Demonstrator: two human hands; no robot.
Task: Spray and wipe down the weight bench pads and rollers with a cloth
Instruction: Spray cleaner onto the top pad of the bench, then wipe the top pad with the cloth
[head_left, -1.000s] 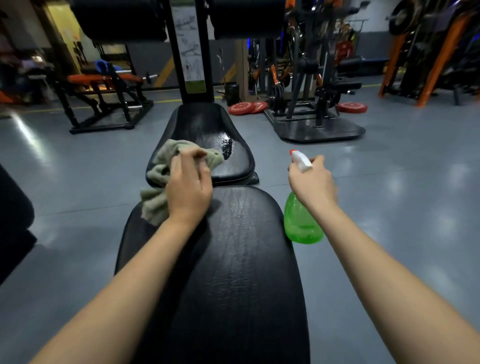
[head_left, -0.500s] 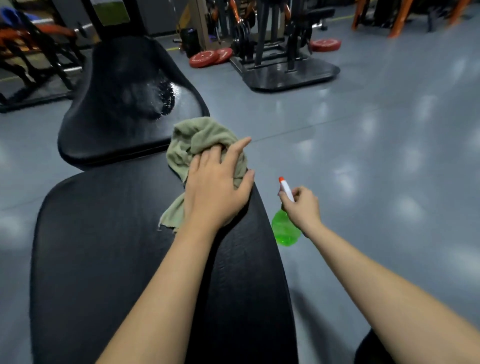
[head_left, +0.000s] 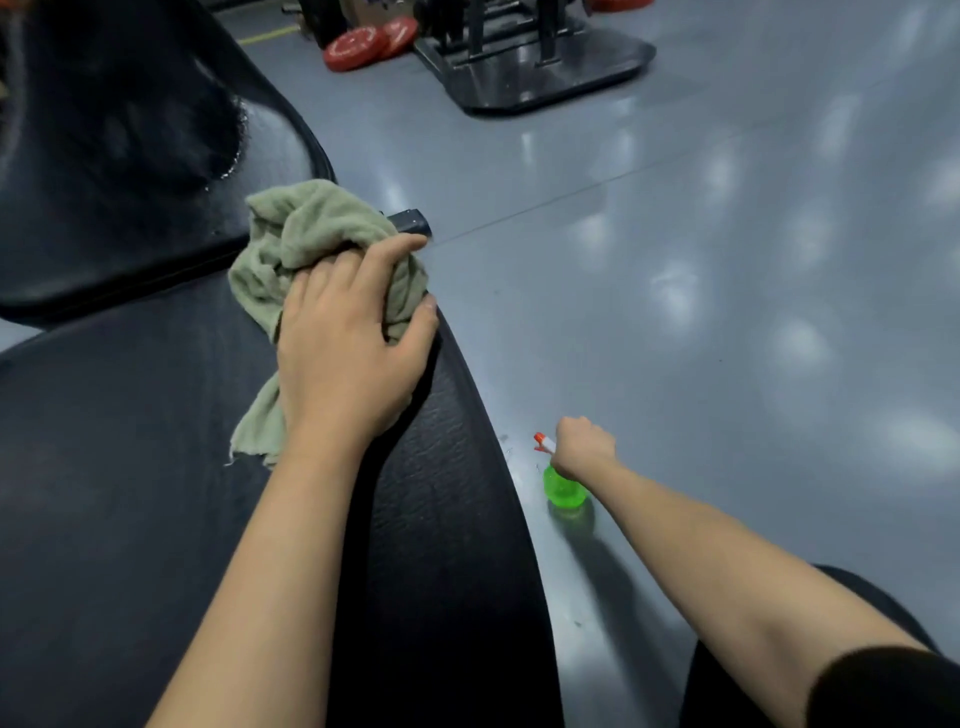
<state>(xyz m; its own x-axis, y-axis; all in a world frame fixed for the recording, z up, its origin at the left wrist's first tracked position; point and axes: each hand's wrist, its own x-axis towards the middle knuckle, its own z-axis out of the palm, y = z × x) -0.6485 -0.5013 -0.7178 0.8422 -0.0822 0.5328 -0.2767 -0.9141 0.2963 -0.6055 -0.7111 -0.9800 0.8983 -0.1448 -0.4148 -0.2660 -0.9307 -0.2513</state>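
My left hand (head_left: 348, 343) presses a crumpled olive-green cloth (head_left: 311, 234) onto the far right corner of the long black bench pad (head_left: 130, 493), with the fingers curled over the cloth. Beyond it lies the black seat pad (head_left: 114, 156), wet with shiny droplets near its right side. My right hand (head_left: 582, 447) grips the white and orange trigger head of a green spray bottle (head_left: 563, 491), which sits low at the grey floor beside the bench.
Red weight plates (head_left: 369, 44) lie on the floor at the back next to a black machine base (head_left: 535, 67). A small black frame end (head_left: 413, 221) sticks out beside the cloth. My dark-clothed knee (head_left: 841, 597) shows at the lower right.
My right hand has lowered the spray bottle down to the floor beside the bench. The view has tilted down and right. My left hand stays on the cloth at the pad's corner.
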